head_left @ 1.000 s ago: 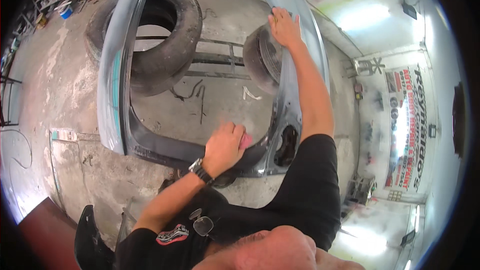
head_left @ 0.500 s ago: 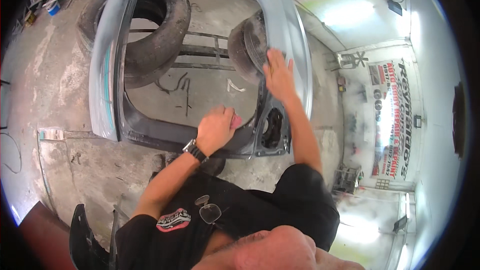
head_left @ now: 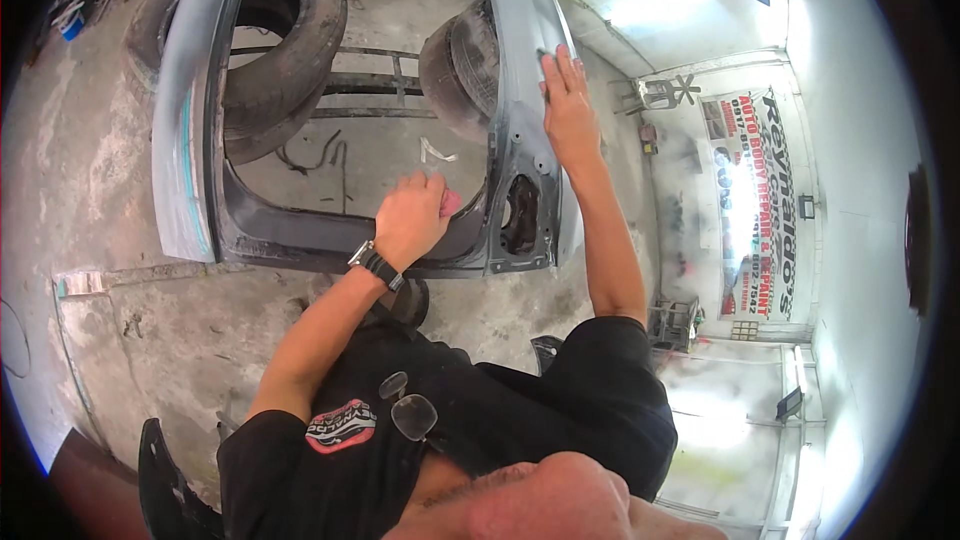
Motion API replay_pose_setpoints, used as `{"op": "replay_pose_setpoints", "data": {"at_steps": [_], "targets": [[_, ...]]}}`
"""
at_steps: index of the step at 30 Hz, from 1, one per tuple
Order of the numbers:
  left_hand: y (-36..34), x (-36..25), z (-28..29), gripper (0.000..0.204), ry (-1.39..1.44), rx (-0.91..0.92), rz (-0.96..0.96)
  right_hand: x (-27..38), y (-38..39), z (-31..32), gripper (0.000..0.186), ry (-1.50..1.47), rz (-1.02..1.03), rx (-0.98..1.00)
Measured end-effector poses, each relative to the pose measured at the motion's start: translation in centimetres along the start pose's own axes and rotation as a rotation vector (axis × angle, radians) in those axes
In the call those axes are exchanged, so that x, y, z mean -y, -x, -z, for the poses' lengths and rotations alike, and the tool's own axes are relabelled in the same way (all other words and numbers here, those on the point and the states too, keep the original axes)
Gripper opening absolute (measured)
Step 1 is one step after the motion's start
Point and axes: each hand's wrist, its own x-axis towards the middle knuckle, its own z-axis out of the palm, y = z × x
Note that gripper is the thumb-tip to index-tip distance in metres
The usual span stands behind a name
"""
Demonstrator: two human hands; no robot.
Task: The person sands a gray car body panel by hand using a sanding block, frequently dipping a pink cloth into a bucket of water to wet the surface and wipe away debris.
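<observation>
Pink shows beside the left hand (head_left: pixel 412 220), closed on a small sanding pad (head_left: pixel 451 202) pressed to the grey car body panel's (head_left: pixel 520 90) lower inner edge, as before. The right hand (head_left: pixel 568 105) (fingers spread flat) rests higher up the panel's right pillar than half a second ago. Two tyres (head_left: pixel 290 50) lie behind.
</observation>
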Motion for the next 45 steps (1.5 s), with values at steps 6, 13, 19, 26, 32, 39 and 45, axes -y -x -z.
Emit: {"op": "replay_pose_setpoints", "data": {"at_steps": [6, 13, 19, 26, 32, 39, 45], "targets": [[-0.3, -0.6, 0.3, 0.028, 0.021, 0.054, 0.013, -2.8, 2.4, -5.0, 0.055, 0.076, 0.102, 0.217], [0.1, -0.2, 0.5, 0.028, 0.029, 0.031, 0.070, -8.4, -8.8, -10.4, 0.047, 0.451, 0.353, 0.299], [0.2, -1.1, 0.2, 0.030, 0.062, 0.083, 0.073, -10.5, -23.0, -15.6, 0.046, 0.589, 0.276, 0.213], [-0.1, 0.3, 0.2, 0.030, 0.054, 0.083, 0.118, -10.0, -20.1, -15.3, 0.045, 0.524, 0.298, 0.269], [-0.1, -1.1, 0.8, 0.032, 0.053, 0.079, 0.092, -12.2, -25.1, -17.1, 0.045, 0.496, 0.256, 0.237], [0.7, -0.5, 0.6, 0.037, 0.049, 0.170, 0.128, -9.9, -23.7, -16.7, 0.042, 0.542, 0.284, 0.230], [-0.4, -0.4, 0.5, 0.025, 0.006, 0.079, 0.024, -7.1, -4.1, -9.7, 0.052, 0.309, 0.289, 0.256]]}}
